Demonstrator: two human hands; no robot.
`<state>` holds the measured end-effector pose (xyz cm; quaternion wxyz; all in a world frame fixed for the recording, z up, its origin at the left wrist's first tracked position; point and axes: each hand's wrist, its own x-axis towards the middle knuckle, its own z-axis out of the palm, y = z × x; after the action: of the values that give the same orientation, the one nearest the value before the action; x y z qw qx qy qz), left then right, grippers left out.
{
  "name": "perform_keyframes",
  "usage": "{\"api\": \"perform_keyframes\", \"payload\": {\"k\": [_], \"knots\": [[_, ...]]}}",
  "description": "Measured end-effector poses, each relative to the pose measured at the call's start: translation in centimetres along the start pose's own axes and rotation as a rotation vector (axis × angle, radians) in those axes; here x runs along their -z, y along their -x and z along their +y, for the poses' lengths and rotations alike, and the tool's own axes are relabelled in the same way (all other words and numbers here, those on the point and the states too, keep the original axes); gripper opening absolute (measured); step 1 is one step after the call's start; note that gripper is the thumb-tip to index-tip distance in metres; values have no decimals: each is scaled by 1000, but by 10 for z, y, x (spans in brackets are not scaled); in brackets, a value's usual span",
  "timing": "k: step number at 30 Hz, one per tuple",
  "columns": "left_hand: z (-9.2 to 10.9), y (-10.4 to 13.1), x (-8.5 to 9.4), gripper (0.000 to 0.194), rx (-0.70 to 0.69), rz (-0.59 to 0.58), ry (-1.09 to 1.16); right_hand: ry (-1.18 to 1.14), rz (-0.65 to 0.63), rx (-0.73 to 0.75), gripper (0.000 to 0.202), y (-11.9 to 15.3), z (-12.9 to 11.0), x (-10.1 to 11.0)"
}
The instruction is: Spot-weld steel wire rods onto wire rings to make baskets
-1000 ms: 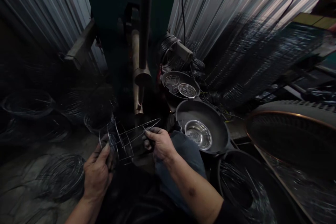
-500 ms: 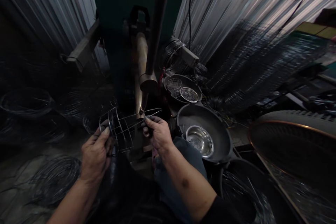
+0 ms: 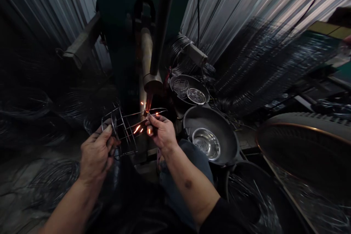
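My left hand (image 3: 97, 148) is closed round the rounded end of a wire frame (image 3: 126, 129) made of thin crossing rods. My right hand (image 3: 161, 131) pinches a small part by the frame's far end, right beside the tip of a spot welder (image 3: 148, 104); it looks like thin wire, but the fingers partly hide it. Orange sparks (image 3: 137, 128) fly from the welder tip, some of them close to my right fingers. The upper electrode meets the frame from above, and the lower arm lies behind it.
On the right, a dark pan (image 3: 233, 142) holds a shiny steel bowl (image 3: 210, 140). Behind it a second pan (image 3: 181, 98) contains a bowl of small pieces. A basin (image 3: 230, 182) of wires stands at lower right. Wire coils (image 3: 55, 179) lie on the floor at left.
Sparks have appeared at the welder tip, and the tip glows orange. Both hands still hold the same things, with only a slight shift of the view.
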<state>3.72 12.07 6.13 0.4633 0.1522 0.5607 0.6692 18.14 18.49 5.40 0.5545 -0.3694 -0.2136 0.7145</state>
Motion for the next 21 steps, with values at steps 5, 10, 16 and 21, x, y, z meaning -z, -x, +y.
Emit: {"api": "perform_keyframes", "payload": {"k": [5, 10, 16, 21], "knots": [[10, -2, -3, 36, -6, 9, 23, 3, -53, -25, 24, 6, 5, 2], [16, -12, -6, 32, -41, 1, 60, 84, -95, -38, 29, 17, 29, 4], [14, -18, -5, 31, -60, -10, 38, 202, -72, -3, 26, 25, 54, 10], [16, -14, -7, 25, -43, -27, -4, 399, -253, -27, 30, 35, 63, 17]]}}
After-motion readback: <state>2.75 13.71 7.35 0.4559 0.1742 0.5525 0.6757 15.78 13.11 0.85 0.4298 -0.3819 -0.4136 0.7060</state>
